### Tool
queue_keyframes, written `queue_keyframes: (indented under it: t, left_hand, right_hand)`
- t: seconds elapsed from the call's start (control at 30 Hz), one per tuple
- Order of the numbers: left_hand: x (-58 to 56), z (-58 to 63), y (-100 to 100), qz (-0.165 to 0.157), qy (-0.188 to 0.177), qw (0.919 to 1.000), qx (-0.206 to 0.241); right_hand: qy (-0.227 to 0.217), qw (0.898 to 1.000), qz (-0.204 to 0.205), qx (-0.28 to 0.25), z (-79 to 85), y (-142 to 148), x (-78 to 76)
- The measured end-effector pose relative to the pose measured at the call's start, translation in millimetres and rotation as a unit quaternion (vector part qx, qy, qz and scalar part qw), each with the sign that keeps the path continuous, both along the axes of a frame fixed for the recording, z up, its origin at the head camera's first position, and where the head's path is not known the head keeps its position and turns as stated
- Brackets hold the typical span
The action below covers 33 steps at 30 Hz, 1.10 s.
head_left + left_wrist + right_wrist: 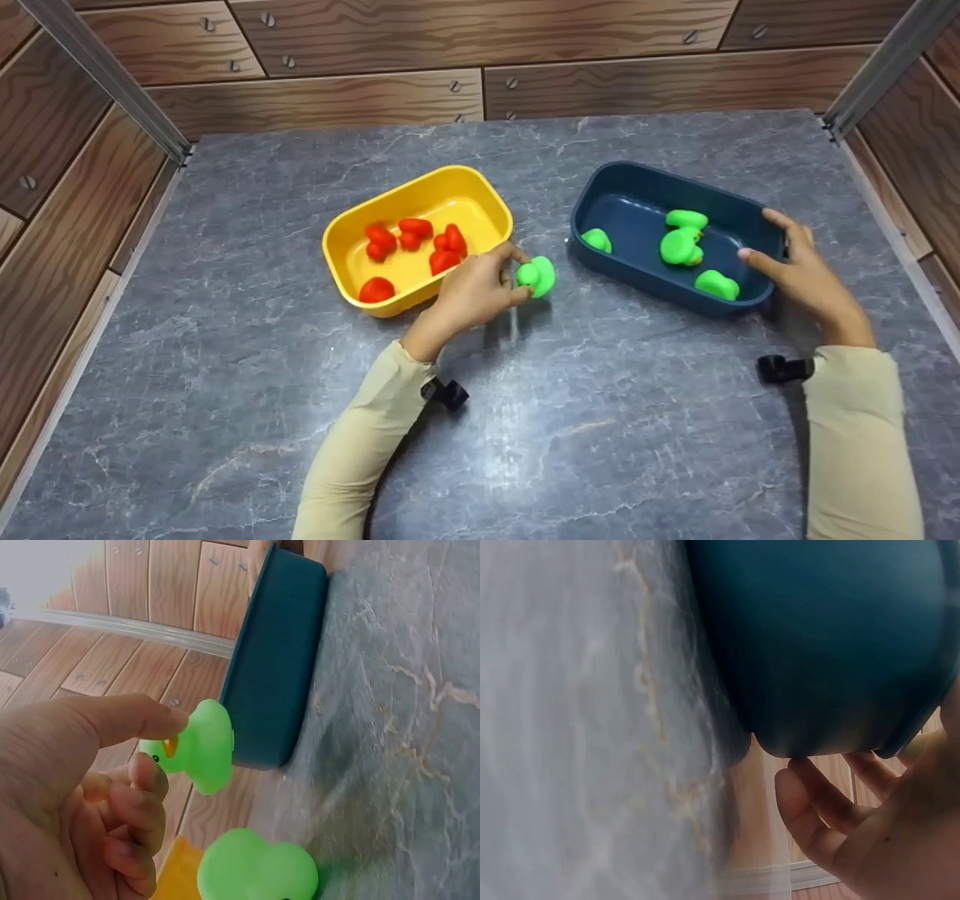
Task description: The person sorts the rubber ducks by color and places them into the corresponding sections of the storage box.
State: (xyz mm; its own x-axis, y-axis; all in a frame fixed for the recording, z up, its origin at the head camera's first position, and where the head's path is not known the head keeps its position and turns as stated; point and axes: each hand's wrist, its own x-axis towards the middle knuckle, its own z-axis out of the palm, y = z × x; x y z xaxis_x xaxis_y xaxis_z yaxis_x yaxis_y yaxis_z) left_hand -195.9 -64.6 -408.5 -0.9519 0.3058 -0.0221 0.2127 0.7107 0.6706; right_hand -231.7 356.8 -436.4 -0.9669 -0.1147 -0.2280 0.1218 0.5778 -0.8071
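My left hand [476, 289] pinches a green rubber duck [537, 277] between thumb and fingertips, beside the right end of the yellow tub [352, 217]. In the left wrist view, the orange beak of the held duck [210, 746] faces the fingers. Lower in that view a second green duck [255, 868] appears close over the grey surface. My right hand [814, 281] grips the right end of the dark blue tub [649, 283], thumb over the rim. In the right wrist view, its fingers [810, 806] lie against the tub's outer side.
Several red duck-like toys [444, 260] lie in the yellow tub. Several green ducks [679, 247] lie in the dark blue tub. Both tubs stand on a grey marbled tabletop [247, 420]. Wood-patterned walls [480, 37] with metal corner posts [112, 82] enclose the back and sides.
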Motion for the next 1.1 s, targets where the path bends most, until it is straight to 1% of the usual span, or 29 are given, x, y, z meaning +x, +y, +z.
queue_keyframes:
  t: [0.17, 0.37, 0.5, 0.6, 0.67, 0.8, 0.9, 0.93, 1.0, 1.1]
  left_hand:
    - [2.7, 7.5, 5.2, -0.001, 0.001, 0.999, 0.044]
    - [2.6, 15.9, 20.1, -0.009, 0.004, 0.9974, 0.072]
    - [1.6, 19.0, 30.7, -0.006, 0.001, 0.9947, 0.102]
    - [0.1, 20.5, 38.6, -0.006, 0.009, 0.9928, 0.119]
    - [-0.6, 22.1, 43.2, -0.011, 0.017, 0.9912, 0.131]
    - [-1.4, 25.1, 52.8, -0.023, 0.021, 0.9873, 0.156]
    - [-2.7, 25.7, 61.5, -0.039, 0.014, 0.9821, 0.184]
    - [-3.3, 25.3, 64.4, -0.048, 0.011, 0.9791, 0.198]
    - [-4.7, 24.2, 70.5, -0.063, -0.001, 0.9712, 0.23]
    - [-6.6, 21.2, 79.7, -0.082, -0.022, 0.9572, 0.277]
  right_hand:
    - [-0.001, 1.0, 0.004, 0.006, -1.1, 2.5, 1.2]
    - [-0.008, 1.0, 0.0, 0.004, -3.0, 3.5, 2.7]
    - [-0.009, 1.0, -0.002, -0.001, -2.8, 3.5, 3.6]
    - [-0.008, 1.0, -0.004, -0.004, -2.5, 3.4, 3.1]
    - [-0.007, 1.0, -0.002, -0.007, -2.5, 2.5, 1.8]
    - [-0.004, 1.0, 0.002, -0.007, -1.9, -0.4, -0.6]
    - [-0.001, 1.0, 0.003, -0.005, -1.3, -0.7, -1.0]
    - [-0.001, 1.0, 0.002, -0.005, -0.9, -0.5, -0.8]
    - [-0.003, 1.0, 0.001, -0.005, -0.3, 0.3, -0.6]
    - [-0.007, 1.0, -0.001, -0.008, 0.8, 1.5, 0.3]
